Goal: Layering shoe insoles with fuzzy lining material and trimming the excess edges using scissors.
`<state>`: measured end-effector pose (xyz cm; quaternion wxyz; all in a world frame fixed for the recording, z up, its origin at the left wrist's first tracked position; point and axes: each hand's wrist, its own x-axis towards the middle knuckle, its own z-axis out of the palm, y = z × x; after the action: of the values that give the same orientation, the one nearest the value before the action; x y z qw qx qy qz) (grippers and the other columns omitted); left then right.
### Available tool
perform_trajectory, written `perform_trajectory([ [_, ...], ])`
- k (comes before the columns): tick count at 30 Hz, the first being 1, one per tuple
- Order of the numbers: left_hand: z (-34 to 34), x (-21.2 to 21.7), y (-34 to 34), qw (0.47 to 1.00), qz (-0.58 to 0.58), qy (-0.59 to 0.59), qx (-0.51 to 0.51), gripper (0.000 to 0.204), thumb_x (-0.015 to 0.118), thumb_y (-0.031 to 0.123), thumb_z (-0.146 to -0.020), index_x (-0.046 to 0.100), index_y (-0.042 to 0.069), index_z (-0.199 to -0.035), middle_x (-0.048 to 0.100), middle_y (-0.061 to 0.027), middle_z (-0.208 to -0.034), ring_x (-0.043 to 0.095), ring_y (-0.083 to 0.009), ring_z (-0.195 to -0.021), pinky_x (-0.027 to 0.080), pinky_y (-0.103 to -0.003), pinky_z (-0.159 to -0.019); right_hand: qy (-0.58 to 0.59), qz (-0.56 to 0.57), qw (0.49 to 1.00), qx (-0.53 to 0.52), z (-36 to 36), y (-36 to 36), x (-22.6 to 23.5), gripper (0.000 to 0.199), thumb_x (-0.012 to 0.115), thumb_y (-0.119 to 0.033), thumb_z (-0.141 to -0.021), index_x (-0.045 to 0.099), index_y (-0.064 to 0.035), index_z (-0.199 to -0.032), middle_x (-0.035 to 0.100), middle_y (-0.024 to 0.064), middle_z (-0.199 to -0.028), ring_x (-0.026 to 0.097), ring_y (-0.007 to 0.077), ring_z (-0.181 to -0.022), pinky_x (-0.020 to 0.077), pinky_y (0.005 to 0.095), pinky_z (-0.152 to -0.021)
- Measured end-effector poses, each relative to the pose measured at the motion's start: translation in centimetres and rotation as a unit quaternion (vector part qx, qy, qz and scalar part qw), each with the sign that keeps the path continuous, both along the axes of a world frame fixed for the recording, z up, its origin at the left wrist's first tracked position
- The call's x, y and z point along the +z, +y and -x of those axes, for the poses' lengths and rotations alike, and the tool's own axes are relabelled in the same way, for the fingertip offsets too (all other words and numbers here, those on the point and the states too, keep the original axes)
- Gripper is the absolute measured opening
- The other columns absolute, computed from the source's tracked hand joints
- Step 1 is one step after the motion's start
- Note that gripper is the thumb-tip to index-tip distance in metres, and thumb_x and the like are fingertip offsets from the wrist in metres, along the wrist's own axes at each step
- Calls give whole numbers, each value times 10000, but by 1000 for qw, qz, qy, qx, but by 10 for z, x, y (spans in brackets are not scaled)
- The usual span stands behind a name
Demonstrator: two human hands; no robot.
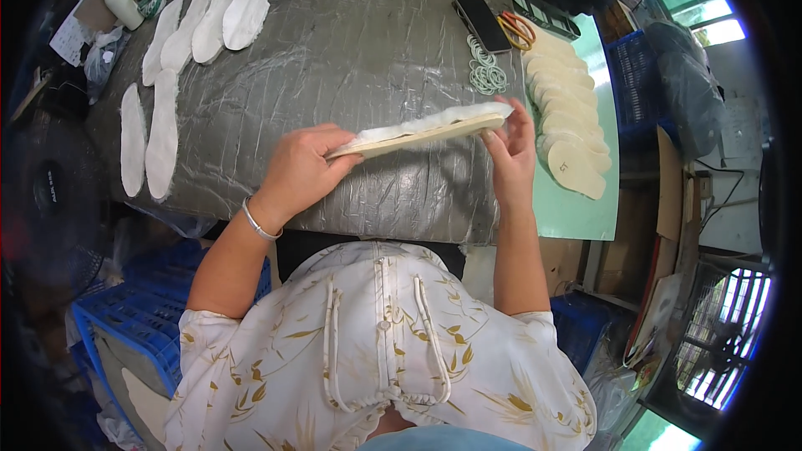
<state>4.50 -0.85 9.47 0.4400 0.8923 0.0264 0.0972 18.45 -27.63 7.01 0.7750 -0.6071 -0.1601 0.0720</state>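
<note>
White fleece-topped tan insole [422, 134], edge-on between both hands.

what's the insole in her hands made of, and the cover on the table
Insole held between left hand and right hand: looks like tan board under a fluffy white fleece layer. Table cover: likely grey plastic sheeting, glossy and wrinkled.

Work table [351, 50] covered in wrinkled grey plastic sheeting, with a pale green board [585, 209] along its right edge. Blue plastic crates [125, 326] stand on the floor at lower left; another blue crate [635, 83] sits at upper right. Daylight enters through windows [702, 8] at upper right. A fan [50, 192] stands at left.
</note>
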Motion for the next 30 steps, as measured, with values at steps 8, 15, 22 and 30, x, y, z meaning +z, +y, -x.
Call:
perform_trajectory([
  [8,-4,-20,-12,991,-134,-27,-9,122,716,180,-804,738,111,-902,663,-47,-825,646,-287,-760,504,-400,-663,-429,385,811,98,27,27,22,356,798,-211,-750,696,-71,-1061,635,84,-1137,573,281,-1100,383,457,-1034],
  [15,-5,-29,-14,991,-130,-16,-16,143,757,139,-785,739,83,-915,686,-55,-848,644,-264,-761,502,-356,-680,-410,404,803,153,22,45,-8,258,762,-218,-789,692,-100,-1007,656,40,-990,609,251,-983,363,478,-1066],
  [22,-10,-26,-8,993,-117,7,-14,152,761,121,-773,736,67,-913,685,-68,-850,645,-270,-776,501,-354,-692,-291,400,864,96,-7,-5,-3,478,825,-195,-741,673,-89,-1182,658,110,-1151,592,295,-1094,437,374,-983],
  [30,-16,-25,-10,990,-135,-2,-32,151,765,100,-765,732,58,-906,676,-78,-842,640,-268,-768,495,-351,-683,-323,376,857,137,-9,2,-12,171,789,-167,-766,735,-69,-895,676,53,-895,616,248,-877,425,374,-905],
])
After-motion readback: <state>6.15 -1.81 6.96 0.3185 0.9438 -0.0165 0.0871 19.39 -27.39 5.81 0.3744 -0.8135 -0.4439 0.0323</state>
